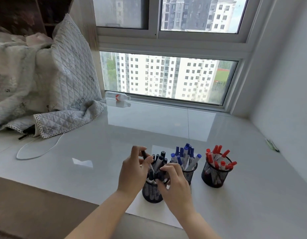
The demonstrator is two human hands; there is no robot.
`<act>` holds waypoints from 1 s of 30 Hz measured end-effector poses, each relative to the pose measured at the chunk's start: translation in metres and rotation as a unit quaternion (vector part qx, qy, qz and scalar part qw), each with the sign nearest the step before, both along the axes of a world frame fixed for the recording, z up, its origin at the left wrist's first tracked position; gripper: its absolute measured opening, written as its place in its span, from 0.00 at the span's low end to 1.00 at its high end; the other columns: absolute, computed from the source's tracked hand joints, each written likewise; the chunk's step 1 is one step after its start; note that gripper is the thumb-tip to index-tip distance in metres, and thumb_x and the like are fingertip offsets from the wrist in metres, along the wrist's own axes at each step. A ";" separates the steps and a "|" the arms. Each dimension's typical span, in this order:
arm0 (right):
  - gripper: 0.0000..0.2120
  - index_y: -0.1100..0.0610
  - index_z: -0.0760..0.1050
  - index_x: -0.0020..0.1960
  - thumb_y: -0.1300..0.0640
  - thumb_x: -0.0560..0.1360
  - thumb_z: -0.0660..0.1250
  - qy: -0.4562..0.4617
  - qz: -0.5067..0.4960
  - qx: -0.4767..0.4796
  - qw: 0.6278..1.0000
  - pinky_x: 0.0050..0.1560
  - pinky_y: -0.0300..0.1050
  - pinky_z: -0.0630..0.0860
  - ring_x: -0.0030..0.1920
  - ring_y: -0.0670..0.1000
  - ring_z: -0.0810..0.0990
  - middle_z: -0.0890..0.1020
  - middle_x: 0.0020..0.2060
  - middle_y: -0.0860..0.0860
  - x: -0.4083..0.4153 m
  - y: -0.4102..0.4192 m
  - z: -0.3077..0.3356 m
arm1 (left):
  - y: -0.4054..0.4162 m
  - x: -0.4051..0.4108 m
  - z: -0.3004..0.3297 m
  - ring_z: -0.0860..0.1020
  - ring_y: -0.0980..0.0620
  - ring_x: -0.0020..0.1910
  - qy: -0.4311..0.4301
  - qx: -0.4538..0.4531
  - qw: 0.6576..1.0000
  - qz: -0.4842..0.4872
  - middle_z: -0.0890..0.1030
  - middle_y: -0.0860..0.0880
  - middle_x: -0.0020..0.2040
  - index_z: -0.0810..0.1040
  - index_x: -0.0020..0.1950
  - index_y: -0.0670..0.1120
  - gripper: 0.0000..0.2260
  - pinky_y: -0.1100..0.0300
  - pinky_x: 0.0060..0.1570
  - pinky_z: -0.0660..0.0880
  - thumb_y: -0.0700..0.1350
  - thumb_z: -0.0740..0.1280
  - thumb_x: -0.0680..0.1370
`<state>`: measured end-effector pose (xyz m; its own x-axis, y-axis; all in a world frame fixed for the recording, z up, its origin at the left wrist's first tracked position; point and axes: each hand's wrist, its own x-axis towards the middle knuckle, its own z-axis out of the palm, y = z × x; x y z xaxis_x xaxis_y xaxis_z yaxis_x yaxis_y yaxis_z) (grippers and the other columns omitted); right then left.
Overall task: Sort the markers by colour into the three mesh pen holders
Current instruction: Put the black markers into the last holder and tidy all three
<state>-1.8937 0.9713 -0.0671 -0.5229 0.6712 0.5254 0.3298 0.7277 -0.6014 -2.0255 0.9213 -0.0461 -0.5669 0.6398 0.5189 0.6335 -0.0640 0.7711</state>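
The left hand (134, 167) pinches one black marker (144, 154) and the right hand (173, 180) grips more black caps, both over the black pen holder (151, 193) right under them, so slide each marker straight down, slowly, without tipping it.

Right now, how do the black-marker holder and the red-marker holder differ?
The black-marker holder has both hands at it, the left hand and right hand gripping its markers; the red-marker holder stands untouched. The black one is leftmost and nearest, the red one rightmost. Both are black mesh cups, upright.
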 end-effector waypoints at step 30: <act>0.05 0.52 0.74 0.48 0.59 0.73 0.67 0.097 -0.087 -0.101 0.986 0.40 0.35 0.72 0.41 0.42 0.76 0.74 0.43 0.43 0.024 0.022 -0.025 | -0.008 0.028 -0.069 0.65 0.60 0.66 -0.142 -0.086 0.986 -0.034 0.57 0.62 0.68 0.46 0.70 0.66 0.50 0.65 0.62 0.65 0.50 0.78 0.62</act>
